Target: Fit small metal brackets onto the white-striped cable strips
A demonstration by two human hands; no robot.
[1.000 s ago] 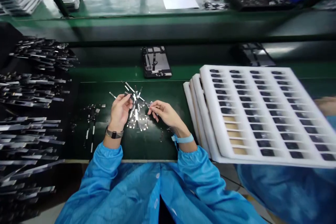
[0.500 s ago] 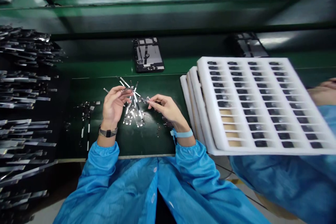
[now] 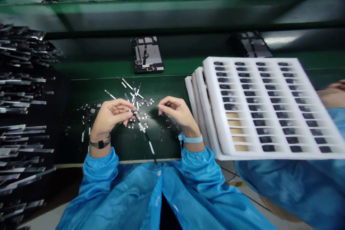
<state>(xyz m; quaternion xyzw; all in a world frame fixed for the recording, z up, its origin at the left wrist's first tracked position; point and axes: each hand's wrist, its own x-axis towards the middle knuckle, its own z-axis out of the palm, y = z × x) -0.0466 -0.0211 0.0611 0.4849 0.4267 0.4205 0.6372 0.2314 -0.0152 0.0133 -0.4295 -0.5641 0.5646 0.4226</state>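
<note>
My left hand pinches the small board end of a flex cable. The black and white strip of the cable slants down and right towards the bench's front edge. Apart from it, my right hand hovers with thumb and forefinger pressed together; whatever is between them is too small to name. Between and behind my hands lies a loose heap of similar flex cables with small boards. Tiny dark parts are scattered by my right wrist.
On the right stands a stack of white foam trays with black parts in slots. An opened tablet-like device lies behind the heap. Many flex cables hang in rows at left. A co-worker's hand shows at far right.
My left hand has come down and towards me, now with a flex cable hanging from its fingers. My right hand has drawn slightly right, away from the small board it was touching.
</note>
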